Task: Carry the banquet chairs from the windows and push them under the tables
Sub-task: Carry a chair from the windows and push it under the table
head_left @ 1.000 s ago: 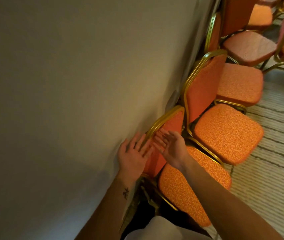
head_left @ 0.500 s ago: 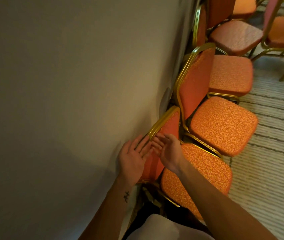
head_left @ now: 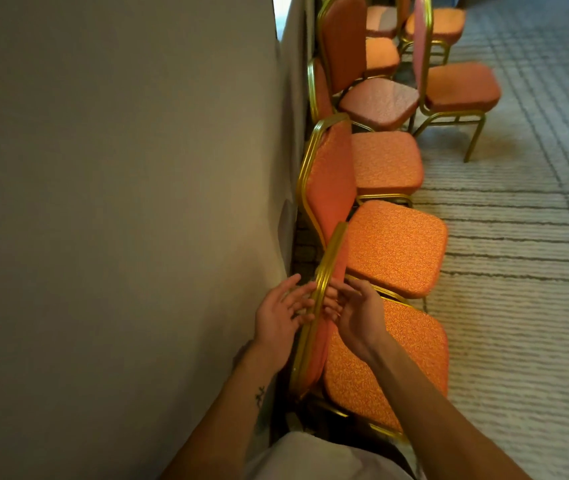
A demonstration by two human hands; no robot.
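The nearest banquet chair (head_left: 387,362) has an orange patterned seat and a gold metal frame, and its backrest (head_left: 328,268) stands edge-on beside the beige drape. My left hand (head_left: 277,318) is behind the backrest with its fingers spread, touching the gold rim. My right hand (head_left: 355,313) is at the front side of the backrest, fingers loosely extended against the padding. Neither hand visibly wraps the frame. The chair's legs are hidden below me.
A row of matching chairs runs on along the beige drape (head_left: 120,202): a second chair (head_left: 397,247), a third chair (head_left: 385,161), and more behind. One chair (head_left: 459,86) stands apart on the striped carpet (head_left: 518,289), which stretches open on the right.
Both hands have come in around the top of the nearest backrest, one on each side. The backrest now shows edge-on with a gap to the drape, and my view has swung along the row.
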